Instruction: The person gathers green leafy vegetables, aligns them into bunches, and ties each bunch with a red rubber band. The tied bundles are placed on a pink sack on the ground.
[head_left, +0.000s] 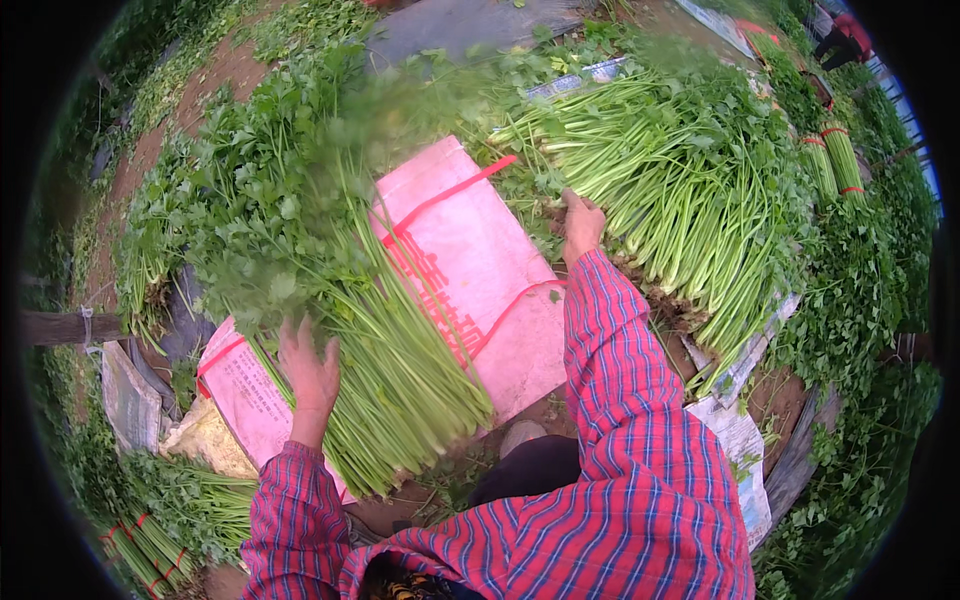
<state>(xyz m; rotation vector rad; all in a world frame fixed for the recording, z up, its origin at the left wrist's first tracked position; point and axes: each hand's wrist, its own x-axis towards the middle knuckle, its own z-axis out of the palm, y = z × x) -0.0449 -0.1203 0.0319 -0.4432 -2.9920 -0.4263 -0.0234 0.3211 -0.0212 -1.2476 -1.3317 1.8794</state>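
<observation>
A large sheaf of green celery stalks (405, 375) lies across a pink printed board or sack (487, 262), its leaves (247, 180) away from me. My left hand (310, 364), fingers spread, is at the sheaf's left edge near the leaves; whether it presses on them is unclear. Two red ties (450, 196) run over the pink surface, partly under the stalks. My right hand (583, 223) is at the root ends of a wide celery pile (675, 195) on the right, fingers curled by dark, soil-covered roots; its exact grip is hard to make out.
Bundles of celery bound with red ties lie at the lower left (154, 555) and upper right (841, 157). Printed sacking (731, 457) lies under the right pile. A wooden post (71, 328) juts in from the left. Another person (846, 37) is far off at the upper right.
</observation>
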